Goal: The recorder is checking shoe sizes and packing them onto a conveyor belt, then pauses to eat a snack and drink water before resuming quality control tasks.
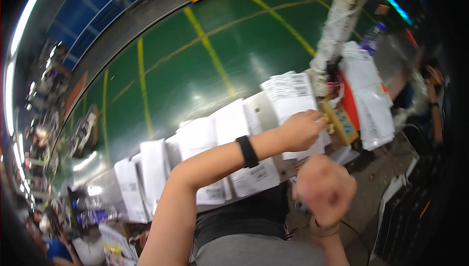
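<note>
My left hand [301, 130], with a black band [247, 152] on its wrist, reaches out over a row of white printed sheets [293, 97]. Its fingers are pinched on the near corner of a yellow panel with blue squares [342, 124]. That panel lies at the foot of a white-wrapped pole [339, 19]. My right hand [324, 190] is held up close to the camera as a blurred fist, back of the hand toward me, with a thin band at the wrist. Nothing shows in it.
More white sheets with barcodes [154, 168] lie overlapping along a table edge. A stack of papers [371, 100] and a red thing sit beyond the pole. Behind is a green floor with yellow lines [210, 51]. A person [434, 88] stands at the right, and a plastic bottle [374, 35] stands nearby.
</note>
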Demonstrator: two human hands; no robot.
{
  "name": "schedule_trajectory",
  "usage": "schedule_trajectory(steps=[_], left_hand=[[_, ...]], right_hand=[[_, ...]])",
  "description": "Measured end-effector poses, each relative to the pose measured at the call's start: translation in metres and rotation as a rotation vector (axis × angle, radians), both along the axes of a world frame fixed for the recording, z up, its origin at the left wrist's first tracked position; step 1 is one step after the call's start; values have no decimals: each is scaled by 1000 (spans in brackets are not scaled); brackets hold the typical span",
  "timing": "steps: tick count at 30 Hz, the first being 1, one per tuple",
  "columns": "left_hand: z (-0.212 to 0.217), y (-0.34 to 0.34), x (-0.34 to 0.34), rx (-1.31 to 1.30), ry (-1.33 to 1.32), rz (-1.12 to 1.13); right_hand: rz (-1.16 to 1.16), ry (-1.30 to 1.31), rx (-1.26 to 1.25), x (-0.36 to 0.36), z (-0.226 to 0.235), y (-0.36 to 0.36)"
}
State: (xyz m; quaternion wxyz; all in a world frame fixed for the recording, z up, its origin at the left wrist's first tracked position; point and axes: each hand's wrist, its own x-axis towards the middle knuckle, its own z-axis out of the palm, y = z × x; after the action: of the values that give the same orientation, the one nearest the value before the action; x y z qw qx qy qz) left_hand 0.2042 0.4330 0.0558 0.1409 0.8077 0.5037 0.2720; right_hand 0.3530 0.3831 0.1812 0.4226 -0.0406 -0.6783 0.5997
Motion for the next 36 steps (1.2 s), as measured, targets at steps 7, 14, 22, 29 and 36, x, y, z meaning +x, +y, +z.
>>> schedule_trajectory(steps=[7, 14, 22, 29, 36], left_hand=[[62, -66, -20, -80, 69, 63], [94, -221, -76, -242, 29, 381], [85, -497, -208, 476, 588, 2047], [37, -681, -252, 745, 564, 2906], [4, -676, -261, 836, 78, 2641]], right_hand=[[925, 675, -436, -53, 67, -84], [1099, 344, -267, -90, 49, -91], [814, -211, -266, -80, -20, -91], [621, -399, -300, -82, -35, -82], [610, -574, -107, -112, -41, -80]])
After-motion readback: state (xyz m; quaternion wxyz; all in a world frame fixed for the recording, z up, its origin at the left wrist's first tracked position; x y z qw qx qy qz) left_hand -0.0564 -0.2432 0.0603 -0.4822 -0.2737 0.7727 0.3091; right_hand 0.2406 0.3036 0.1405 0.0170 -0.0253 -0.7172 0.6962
